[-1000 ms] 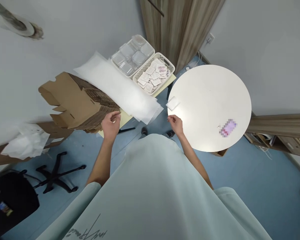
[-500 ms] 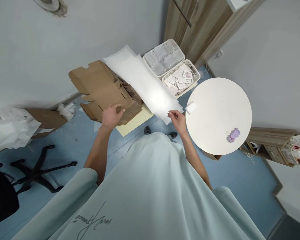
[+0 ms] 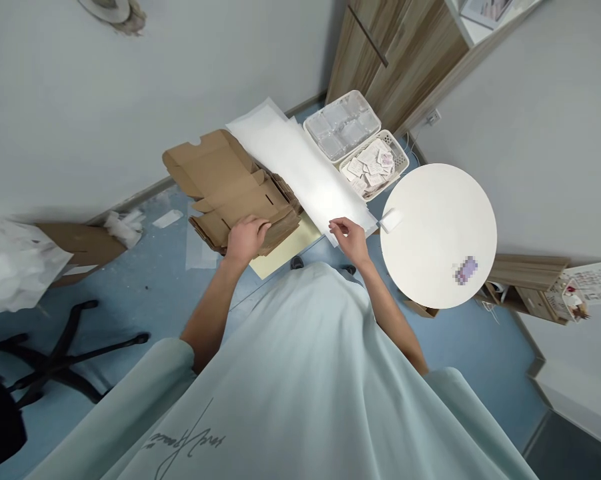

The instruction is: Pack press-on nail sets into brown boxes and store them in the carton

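Okay, right hand (image 3: pixel 349 239) is over the near end of the white sheets (image 3: pixel 310 177), grip loosely curled, part-open, nothing visible in it. Left hand (image 3: pixel 246 241) is at the near edge of the flattened cardboard (image 3: pixel 230 183), thumb out; can't tell if that grip has hold of any. Cardboard's stacked on the yellowish desk (image 3: pixel 285 252), sheets just beside it. Farther back: packet basket (image 3: pixel 370 167), then clear-box tray (image 3: pixel 343 125).

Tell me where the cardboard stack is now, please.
The cardboard stack is left of the white sheets in the head view, the left hand at its near edge.
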A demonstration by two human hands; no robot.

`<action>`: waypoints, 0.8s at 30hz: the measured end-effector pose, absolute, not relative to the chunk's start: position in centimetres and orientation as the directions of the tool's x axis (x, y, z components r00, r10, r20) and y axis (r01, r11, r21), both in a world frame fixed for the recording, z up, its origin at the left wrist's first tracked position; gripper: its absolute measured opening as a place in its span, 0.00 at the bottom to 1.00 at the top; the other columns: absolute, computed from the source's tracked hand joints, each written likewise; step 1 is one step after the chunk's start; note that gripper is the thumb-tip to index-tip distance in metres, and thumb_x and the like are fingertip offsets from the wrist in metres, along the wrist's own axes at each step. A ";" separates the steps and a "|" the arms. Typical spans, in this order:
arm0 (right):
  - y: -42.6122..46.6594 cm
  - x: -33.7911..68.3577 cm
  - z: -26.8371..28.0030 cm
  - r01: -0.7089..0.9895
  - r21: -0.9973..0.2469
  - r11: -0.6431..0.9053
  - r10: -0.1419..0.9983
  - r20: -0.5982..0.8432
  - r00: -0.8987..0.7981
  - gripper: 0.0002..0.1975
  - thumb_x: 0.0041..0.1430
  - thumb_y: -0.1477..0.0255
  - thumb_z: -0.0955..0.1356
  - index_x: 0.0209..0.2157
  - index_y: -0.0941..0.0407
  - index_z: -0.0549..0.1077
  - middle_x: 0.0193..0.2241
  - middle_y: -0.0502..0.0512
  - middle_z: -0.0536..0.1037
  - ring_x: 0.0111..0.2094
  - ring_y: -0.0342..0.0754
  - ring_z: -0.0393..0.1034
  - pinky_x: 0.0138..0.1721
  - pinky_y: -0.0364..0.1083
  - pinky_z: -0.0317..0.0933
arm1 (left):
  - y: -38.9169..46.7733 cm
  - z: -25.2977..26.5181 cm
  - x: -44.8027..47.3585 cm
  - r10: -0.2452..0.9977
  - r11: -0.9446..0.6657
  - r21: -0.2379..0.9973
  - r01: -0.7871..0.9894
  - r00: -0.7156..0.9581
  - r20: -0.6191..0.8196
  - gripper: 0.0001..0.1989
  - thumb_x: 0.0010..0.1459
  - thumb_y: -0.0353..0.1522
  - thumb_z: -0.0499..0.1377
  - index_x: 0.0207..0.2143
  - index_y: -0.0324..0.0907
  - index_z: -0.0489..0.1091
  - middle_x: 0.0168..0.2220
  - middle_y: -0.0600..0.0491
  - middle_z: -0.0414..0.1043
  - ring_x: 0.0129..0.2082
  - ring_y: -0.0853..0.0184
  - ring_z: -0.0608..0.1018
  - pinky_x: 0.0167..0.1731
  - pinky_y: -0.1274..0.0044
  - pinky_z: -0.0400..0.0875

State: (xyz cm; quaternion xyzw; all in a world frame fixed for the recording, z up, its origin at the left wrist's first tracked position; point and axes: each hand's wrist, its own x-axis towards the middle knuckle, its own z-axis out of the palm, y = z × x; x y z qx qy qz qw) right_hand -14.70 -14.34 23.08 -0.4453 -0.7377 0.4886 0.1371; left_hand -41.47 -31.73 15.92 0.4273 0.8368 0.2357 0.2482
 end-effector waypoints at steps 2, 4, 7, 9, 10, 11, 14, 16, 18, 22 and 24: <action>-14.3 -16.0 23.0 0.519 -0.828 0.212 0.749 -0.204 -0.631 0.14 0.77 0.62 0.68 0.48 0.52 0.85 0.49 0.58 0.90 0.50 0.56 0.87 0.60 0.54 0.78 | -31.5 15.9 -41.3 0.821 0.542 0.574 0.614 -0.532 -0.207 0.21 0.76 0.41 0.49 0.44 0.48 0.82 0.48 0.39 0.83 0.53 0.43 0.83 0.59 0.55 0.78; -14.3 -17.6 22.8 0.506 -0.794 0.337 0.672 -0.174 -0.720 0.15 0.78 0.65 0.67 0.53 0.53 0.85 0.54 0.59 0.89 0.54 0.57 0.87 0.63 0.55 0.77 | -31.1 15.8 -41.2 0.806 0.564 0.549 0.616 -0.556 -0.205 0.22 0.76 0.38 0.47 0.44 0.46 0.81 0.47 0.38 0.83 0.53 0.43 0.83 0.59 0.55 0.78; -14.8 -20.5 22.0 0.442 -0.717 0.539 0.492 -0.158 -0.856 0.19 0.81 0.68 0.65 0.63 0.53 0.83 0.65 0.59 0.85 0.67 0.57 0.81 0.71 0.56 0.72 | -30.5 15.8 -41.6 0.809 0.569 0.525 0.633 -0.547 -0.216 0.19 0.76 0.35 0.49 0.46 0.44 0.81 0.49 0.36 0.82 0.55 0.43 0.83 0.59 0.57 0.77; -15.3 -22.3 21.3 0.384 -0.652 0.654 0.352 -0.187 -0.917 0.22 0.81 0.72 0.63 0.68 0.54 0.80 0.73 0.59 0.78 0.76 0.56 0.71 0.78 0.56 0.65 | -30.4 15.9 -41.8 0.823 0.558 0.501 0.661 -0.518 -0.233 0.19 0.77 0.35 0.50 0.48 0.42 0.81 0.51 0.36 0.83 0.56 0.44 0.83 0.58 0.58 0.77; -15.5 -23.1 20.8 0.366 -0.611 0.702 0.293 -0.221 -0.930 0.24 0.81 0.74 0.63 0.70 0.57 0.78 0.75 0.61 0.76 0.78 0.56 0.67 0.80 0.57 0.63 | -30.4 16.0 -42.0 0.828 0.554 0.489 0.674 -0.506 -0.240 0.19 0.77 0.36 0.50 0.49 0.41 0.82 0.53 0.36 0.83 0.55 0.45 0.83 0.56 0.59 0.78; -15.7 -23.8 20.4 0.357 -0.567 0.742 0.248 -0.263 -0.932 0.25 0.80 0.77 0.62 0.71 0.60 0.77 0.76 0.63 0.74 0.80 0.57 0.65 0.80 0.57 0.62 | -30.4 16.1 -42.1 0.832 0.550 0.481 0.683 -0.498 -0.244 0.19 0.78 0.36 0.51 0.50 0.41 0.82 0.53 0.37 0.84 0.55 0.45 0.84 0.55 0.60 0.78; -16.0 -24.7 19.6 0.352 -0.453 0.819 0.184 -0.375 -0.909 0.28 0.78 0.82 0.59 0.74 0.67 0.73 0.77 0.68 0.71 0.80 0.57 0.64 0.81 0.55 0.61 | -30.7 16.3 -42.1 0.837 0.543 0.477 0.691 -0.494 -0.237 0.18 0.77 0.36 0.54 0.50 0.42 0.84 0.53 0.39 0.85 0.53 0.47 0.85 0.51 0.62 0.79; -16.1 -24.9 19.5 0.350 -0.413 0.841 0.170 -0.411 -0.896 0.29 0.78 0.83 0.58 0.74 0.68 0.72 0.77 0.69 0.71 0.80 0.57 0.65 0.80 0.55 0.61 | -30.9 16.3 -41.8 0.836 0.541 0.487 0.685 -0.503 -0.221 0.17 0.76 0.35 0.55 0.49 0.43 0.85 0.52 0.41 0.86 0.52 0.48 0.86 0.50 0.63 0.79; -16.0 -25.0 19.7 0.353 -0.398 0.847 0.165 -0.436 -0.885 0.28 0.78 0.83 0.58 0.73 0.67 0.73 0.76 0.69 0.73 0.78 0.58 0.67 0.78 0.56 0.65 | -31.2 16.4 -41.5 0.834 0.535 0.510 0.674 -0.518 -0.190 0.17 0.75 0.36 0.57 0.49 0.43 0.86 0.51 0.42 0.87 0.51 0.49 0.86 0.49 0.64 0.80; -15.8 -25.6 20.2 0.393 -0.409 0.824 0.167 -0.487 -0.857 0.25 0.77 0.83 0.61 0.67 0.60 0.78 0.71 0.65 0.79 0.71 0.61 0.76 0.69 0.57 0.74 | -32.3 18.2 -41.1 0.827 0.452 0.582 0.676 -0.562 0.010 0.18 0.76 0.38 0.57 0.50 0.44 0.87 0.49 0.44 0.88 0.48 0.52 0.88 0.47 0.65 0.82; -15.6 -25.9 20.3 0.424 -0.430 0.797 0.178 -0.503 -0.846 0.23 0.78 0.81 0.61 0.65 0.59 0.80 0.67 0.65 0.82 0.67 0.61 0.79 0.66 0.56 0.75 | -32.8 20.0 -41.2 0.786 0.371 0.616 0.695 -0.588 0.191 0.18 0.78 0.39 0.58 0.51 0.45 0.88 0.47 0.47 0.89 0.45 0.56 0.89 0.47 0.66 0.83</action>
